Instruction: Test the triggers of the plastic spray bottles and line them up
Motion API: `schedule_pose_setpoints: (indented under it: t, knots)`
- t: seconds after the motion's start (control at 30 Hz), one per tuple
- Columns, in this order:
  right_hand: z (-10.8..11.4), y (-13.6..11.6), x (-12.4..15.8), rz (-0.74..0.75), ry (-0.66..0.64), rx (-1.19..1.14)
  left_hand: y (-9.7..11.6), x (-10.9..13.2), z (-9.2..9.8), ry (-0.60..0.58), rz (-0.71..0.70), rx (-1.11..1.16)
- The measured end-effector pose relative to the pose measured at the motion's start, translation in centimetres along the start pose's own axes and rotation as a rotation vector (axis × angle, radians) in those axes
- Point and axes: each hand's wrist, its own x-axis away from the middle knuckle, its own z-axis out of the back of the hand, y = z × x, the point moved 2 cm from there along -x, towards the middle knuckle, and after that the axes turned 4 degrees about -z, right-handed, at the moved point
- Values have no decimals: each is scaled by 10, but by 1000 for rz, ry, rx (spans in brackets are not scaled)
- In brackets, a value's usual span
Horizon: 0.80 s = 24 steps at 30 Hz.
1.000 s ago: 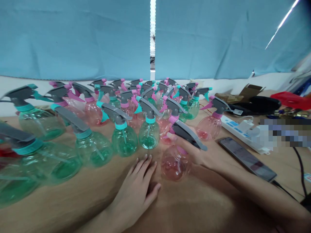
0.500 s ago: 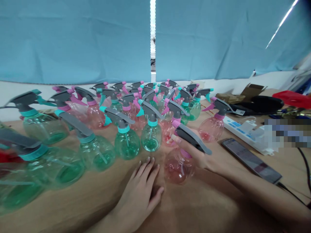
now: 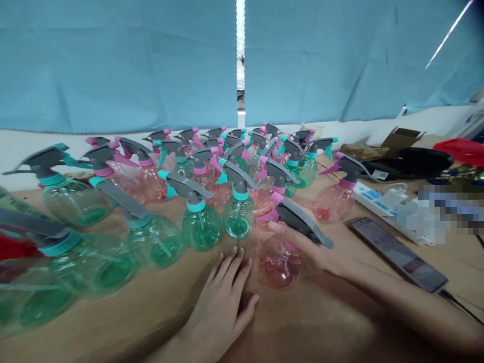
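- At the far left, two large green spray bottles (image 3: 94, 267) are blurred; the nearer one runs out of the frame, and a red object (image 3: 18, 249) behind them is too cropped to identify.
- Next come clearer green bottles (image 3: 202, 229) with turquoise collars and grey heads, each showing a pale dip tube.
- Behind these, a crowd of pink and green bottles (image 3: 151, 176) overlaps so much that many bodies are concealed.
- The left hand (image 3: 223, 297) lies palm down on the table (image 3: 151, 317), fingers extended and slightly spread, holding nothing; its forearm leaves the bottom edge.
- Just right of it, in front of the crowd, is the held pink bottle (image 3: 278, 267): rounded, translucent and glossy, with a pink nozzle, trigger and collar under a dark grey head with a lighter grey top. Its base is soft, so contact with the table is hard to judge.
- The right hand (image 3: 315, 252) grips that bottle around the neck; the head and neck hide part of the grasp.
- Farther right, a phone (image 3: 397, 254) has an unreadable screen, and a pixelated patch obscures part of the power strip (image 3: 378, 204).
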Motion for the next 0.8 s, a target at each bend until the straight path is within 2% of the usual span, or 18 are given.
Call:
schedule_pose_setpoints:
  t: [0.2,0.33,0.43,0.63,0.8]
  knots:
    - [-5,1,-2,24,14,-118,-1,1,-2,13,-1,1]
    - [-2,-2,-2,2,5,-76,-1,1,-4,9,1,-11]
    - [1,-3,-1,39,-18,-96,-1,0,-3,3,2,-20]
    - [-6,5,2,31,56,-172,0,-2,1,2,-12,-6]
    - [-6,5,2,19,53,-164,-1,-1,0,8,-11,3]
